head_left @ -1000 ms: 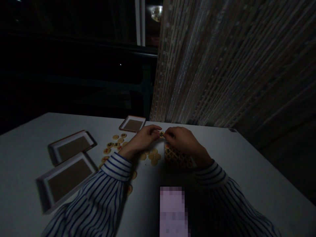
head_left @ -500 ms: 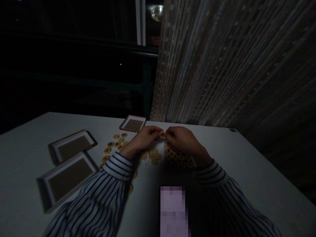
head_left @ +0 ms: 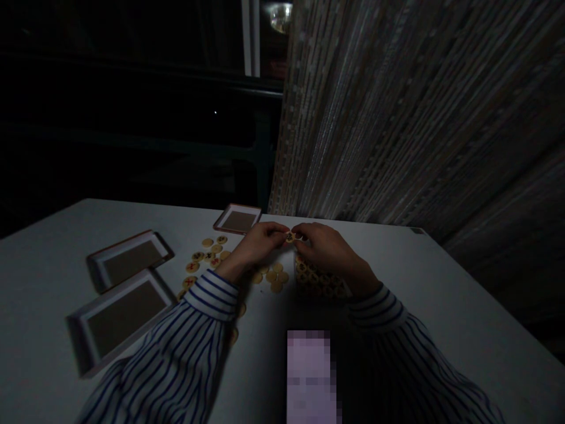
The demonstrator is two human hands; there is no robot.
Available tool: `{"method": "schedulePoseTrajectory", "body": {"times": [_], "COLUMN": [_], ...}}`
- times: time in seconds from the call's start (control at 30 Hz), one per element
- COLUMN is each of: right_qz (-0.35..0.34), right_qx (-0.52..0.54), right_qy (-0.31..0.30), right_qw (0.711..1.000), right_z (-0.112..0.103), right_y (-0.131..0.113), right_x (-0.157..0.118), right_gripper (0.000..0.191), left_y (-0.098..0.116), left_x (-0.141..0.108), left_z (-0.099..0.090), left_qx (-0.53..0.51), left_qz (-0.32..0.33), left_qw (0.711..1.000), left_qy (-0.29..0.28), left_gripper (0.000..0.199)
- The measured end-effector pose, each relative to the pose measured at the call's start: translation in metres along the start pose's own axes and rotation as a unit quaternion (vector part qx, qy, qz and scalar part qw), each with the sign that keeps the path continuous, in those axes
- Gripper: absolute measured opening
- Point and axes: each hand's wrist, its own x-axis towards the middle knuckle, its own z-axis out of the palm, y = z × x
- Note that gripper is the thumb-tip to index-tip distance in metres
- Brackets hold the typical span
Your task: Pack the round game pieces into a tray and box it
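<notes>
Between the fingertips of both hands is a round xiangqi piece with a dark character, held above the table. My left hand pinches its left side. Thumb and forefinger of my right hand close on its right side. Below my right hand is a box filled with rows of similar pieces, partly hidden by that hand. Loose xiangqi pieces with red or dark characters lie left of my left forearm. More pieces, showing plain faces, lie between my wrists.
Two shallow trays lie at the left of the white table, and a smaller tray sits by its far edge. A blurred-out lit rectangle is at the near edge. A string curtain hangs behind the right side.
The fingers of my right hand have shifted on the piece, with thumb and forefinger now wider apart. The piece has turned slightly, showing more of its face. Trays and loose pieces stay put.
</notes>
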Motion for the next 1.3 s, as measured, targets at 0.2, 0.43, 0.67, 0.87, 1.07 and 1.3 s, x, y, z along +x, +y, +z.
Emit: {"method": "schedulePoseTrajectory", "body": {"times": [0.2, 0.43, 0.67, 0.87, 1.07, 1.3], "right_qz": [-0.013, -0.030, -0.027, -0.025, -0.027, -0.030], "right_qx": [0.005, 0.015, 0.015, 0.001, -0.006, -0.017], "right_qy": [0.010, 0.012, 0.011, 0.010, 0.013, 0.013], "right_qw": [1.000, 0.999, 0.999, 1.000, 1.000, 0.999], "right_z": [0.0005, 0.0017, 0.0018, 0.0023, 0.0020, 0.0000], "right_y": [0.0002, 0.0005, 0.0016, 0.0012, 0.0004, -0.0014], "right_x": [0.0003, 0.0010, 0.0006, 0.0007, 0.0008, 0.0012], "right_gripper": [0.026, 0.023, 0.022, 0.025, 0.027, 0.029], "left_y": [-0.0019, -0.0013, -0.0038, -0.0054, -0.0026, -0.0038], "left_x": [0.0002, -0.0008, 0.0010, 0.0012, -0.0003, 0.0003], "left_z": [0.0001, -0.0002, -0.0007, 0.0007, 0.0033, 0.0014], "left_qx": [-0.015, -0.017, -0.023, -0.040, -0.066, -0.062], "left_qz": [0.000, 0.001, 0.005, 0.000, -0.023, -0.014], "left_qw": [1.000, 1.000, 0.999, 0.999, 0.998, 0.998], "left_qy": [-0.005, -0.010, -0.024, -0.016, -0.011, -0.002], "left_gripper": [0.020, 0.019, 0.018, 0.020, 0.017, 0.014]}}
